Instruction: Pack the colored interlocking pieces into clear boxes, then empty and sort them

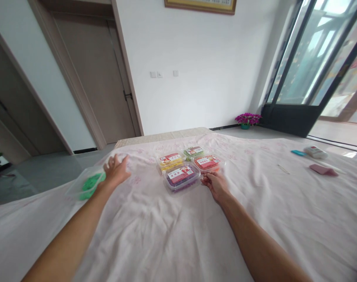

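My left hand (117, 171) is raised over the left side of the cloth, fingers spread, with nothing in it. Partly behind that forearm is a clear plastic container (75, 187) holding something green (91, 185). My right hand (216, 185) has its fingers curled together at the right corner of a lidded plastic box with purple contents (182, 177); whether they pinch its edge is hidden. Close against it sit a box with orange-red contents (207, 162), a box with yellow contents (170, 160) and a box with light green contents (193, 152). Red-and-white labels cover their lids.
A wrinkled pale pink cloth (154, 235) covers the table. To the right lie a white packet (315, 152), a blue item (298, 152), a folded pink piece (323, 170) and a thin stick (283, 169). Purple flowers (248, 118) stand on the floor beyond.
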The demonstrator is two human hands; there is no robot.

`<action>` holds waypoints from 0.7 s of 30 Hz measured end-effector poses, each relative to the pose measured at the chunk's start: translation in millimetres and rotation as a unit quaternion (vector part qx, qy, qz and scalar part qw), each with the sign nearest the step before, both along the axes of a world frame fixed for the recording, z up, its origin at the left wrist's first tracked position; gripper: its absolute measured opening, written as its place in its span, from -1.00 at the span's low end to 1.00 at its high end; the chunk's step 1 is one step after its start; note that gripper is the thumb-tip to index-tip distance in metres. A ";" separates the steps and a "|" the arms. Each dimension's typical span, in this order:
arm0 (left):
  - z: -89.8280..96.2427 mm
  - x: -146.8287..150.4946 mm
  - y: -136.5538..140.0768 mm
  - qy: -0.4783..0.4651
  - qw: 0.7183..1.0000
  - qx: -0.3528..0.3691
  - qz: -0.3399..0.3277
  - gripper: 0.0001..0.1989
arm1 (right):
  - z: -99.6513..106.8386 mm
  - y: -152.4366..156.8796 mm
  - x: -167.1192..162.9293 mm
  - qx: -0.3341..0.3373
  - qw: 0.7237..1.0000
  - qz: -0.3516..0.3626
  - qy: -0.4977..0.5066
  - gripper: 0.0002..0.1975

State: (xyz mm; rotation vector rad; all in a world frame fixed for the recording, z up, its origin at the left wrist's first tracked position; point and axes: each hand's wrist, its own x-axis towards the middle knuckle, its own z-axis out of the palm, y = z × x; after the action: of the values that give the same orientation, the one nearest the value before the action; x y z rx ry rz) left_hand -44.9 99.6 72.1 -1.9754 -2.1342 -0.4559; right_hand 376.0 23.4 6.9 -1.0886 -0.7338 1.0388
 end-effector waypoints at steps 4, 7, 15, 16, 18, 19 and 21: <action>0.1 -85.9 -24.6 -0.049 0.985 -0.058 0.156 -0.07 | 1.9 -0.4 -2.1 -0.021 0.998 0.004 0.065 -0.85; -9.7 -125.3 -36.0 -0.103 0.964 -0.135 0.203 0.02 | 2.6 -1.8 -2.9 -0.016 0.997 0.004 0.078 -0.85; -14.8 -114.4 -62.0 -0.208 0.956 -0.035 0.203 -0.29 | -0.2 -5.2 -2.5 0.003 0.997 -0.001 0.079 -0.84; -15.6 -104.9 -64.2 -0.218 0.958 -0.014 0.183 -0.38 | -0.6 -5.4 -2.4 0.005 0.997 -0.001 0.079 -0.84; -19.9 -85.1 -65.5 -0.230 0.962 0.004 0.149 -0.53 | -0.7 -6.4 -2.3 0.006 0.997 0.002 0.081 -0.85; -22.7 -75.9 -64.4 -0.237 0.961 0.010 0.140 -0.55 | -0.4 -7.2 -2.4 0.005 0.997 0.003 0.083 -0.85; -28.1 -61.9 -59.5 -0.258 0.955 0.025 0.143 -0.48 | 0.6 -9.4 -2.6 0.003 0.996 0.002 0.087 -0.86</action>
State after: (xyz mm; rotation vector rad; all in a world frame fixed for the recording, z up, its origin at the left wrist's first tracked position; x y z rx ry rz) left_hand -106.8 40.0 44.0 -1.6015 -2.6222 -1.0507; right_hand 373.4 14.0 7.5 -0.9789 -0.5993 1.1193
